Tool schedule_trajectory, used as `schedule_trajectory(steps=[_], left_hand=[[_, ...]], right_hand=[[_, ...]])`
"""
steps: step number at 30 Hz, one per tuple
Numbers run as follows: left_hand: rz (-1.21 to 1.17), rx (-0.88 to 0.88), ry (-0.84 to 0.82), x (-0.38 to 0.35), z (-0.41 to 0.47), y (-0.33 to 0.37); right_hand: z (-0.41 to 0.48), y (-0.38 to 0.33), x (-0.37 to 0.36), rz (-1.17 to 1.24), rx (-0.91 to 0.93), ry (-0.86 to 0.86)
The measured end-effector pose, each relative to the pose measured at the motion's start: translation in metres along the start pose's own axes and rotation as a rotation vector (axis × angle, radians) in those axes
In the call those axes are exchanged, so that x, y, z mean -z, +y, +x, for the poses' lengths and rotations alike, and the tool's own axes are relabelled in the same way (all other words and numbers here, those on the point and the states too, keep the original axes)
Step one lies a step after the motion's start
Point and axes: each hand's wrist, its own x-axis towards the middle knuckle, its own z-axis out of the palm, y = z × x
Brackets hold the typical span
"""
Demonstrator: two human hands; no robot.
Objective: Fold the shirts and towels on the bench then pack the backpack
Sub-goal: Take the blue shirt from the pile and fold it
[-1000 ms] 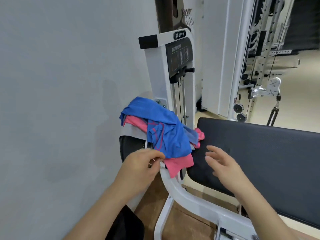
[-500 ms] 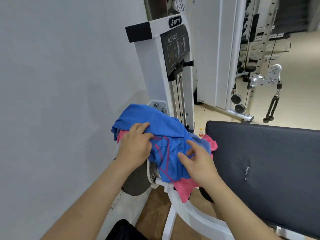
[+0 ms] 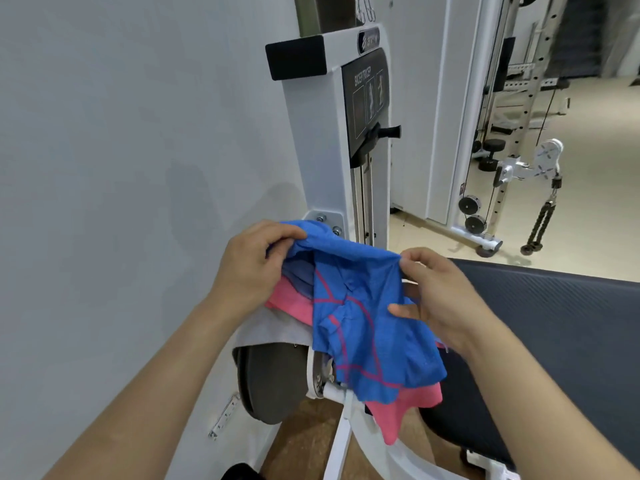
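Blue shirt (image 3: 363,306) atop pink garment (image 3: 401,410) on machine beside bench (image 3: 554,341), unfolded. Left hand (image 3: 252,268) and right hand (image 3: 440,299) pinch its top edge. Folding barely begun; backpack not visible.

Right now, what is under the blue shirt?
A pink garment pokes out beneath the blue shirt at its left and lower edges, with a whitish cloth under that. Whatever else lies beneath is covered.
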Motion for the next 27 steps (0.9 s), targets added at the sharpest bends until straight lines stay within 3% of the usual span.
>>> schedule_trajectory(steps=[4,6,8,10,12,14,16,19,22,24,25,27], left_hand=[[0.010,0.010,-0.170,0.010,0.009,0.000],[0.165,0.023,-0.402,0.017,0.010,-0.003],[0.492,-0.022,-0.594,0.023,0.011,-0.004],[0.714,-0.058,-0.523,0.029,0.016,-0.006],[0.722,-0.022,-0.285,0.036,0.024,-0.018],[0.536,0.154,-0.090,0.044,0.032,-0.036],[0.273,0.395,-0.030,0.047,0.039,-0.054],[-0.161,0.575,0.061,0.046,0.047,-0.059],[-0.423,0.523,0.271,0.054,0.060,-0.040],[-0.405,0.412,0.331,0.067,0.070,-0.024],[-0.314,0.346,0.293,0.076,0.073,-0.016],[-0.069,0.269,0.045,0.094,0.076,-0.003]], right_hand=[[0.008,-0.021,0.000,-0.114,0.127,-0.065],[0.009,-0.027,0.002,-0.423,0.268,-0.174],[0.013,-0.029,0.006,-0.969,0.382,-0.206],[0.016,-0.028,0.002,-1.347,0.487,-0.125],[0.019,-0.027,-0.001,-1.403,0.528,-0.029],[0.023,-0.029,0.004,-1.139,0.357,-0.024],[0.023,-0.039,0.008,-0.643,0.077,-0.109],[0.025,-0.052,0.012,-0.249,-0.106,-0.241],[0.031,-0.061,0.006,0.002,-0.103,-0.262],[0.032,-0.066,-0.003,0.167,-0.072,-0.258],[0.032,-0.069,-0.005,0.252,-0.056,-0.264],[0.029,-0.072,-0.008,0.360,-0.028,-0.285]])
